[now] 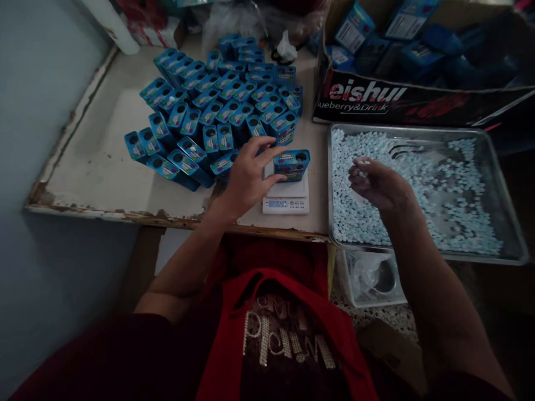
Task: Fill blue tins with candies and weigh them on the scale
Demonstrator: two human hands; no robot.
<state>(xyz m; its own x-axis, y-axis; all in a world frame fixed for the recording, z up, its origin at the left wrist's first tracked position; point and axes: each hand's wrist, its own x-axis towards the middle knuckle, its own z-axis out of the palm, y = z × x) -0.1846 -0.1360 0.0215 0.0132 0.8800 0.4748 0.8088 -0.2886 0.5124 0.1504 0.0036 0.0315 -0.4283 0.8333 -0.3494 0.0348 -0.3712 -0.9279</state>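
Note:
A small blue candy box (292, 165) with a dark hole in its top stands on a white digital scale (286, 207). My left hand (251, 172) is at the left side of this box, thumb and forefinger apart; whether the fingertips touch it is hard to tell. Over the left part of a metal tray (422, 257), my right hand (382, 184) has its fingers curled together around a few small white candies (363, 160). Pale blue and white candies (468, 223) lie spread across the tray below it.
Many similar blue boxes (225, 111) stand packed together on the worn table (100, 167). A black cardboard carton (401, 103) holding more blue boxes sits behind the tray. Below the tray is a white bin (355, 289) with a plastic bag. A wall borders the left.

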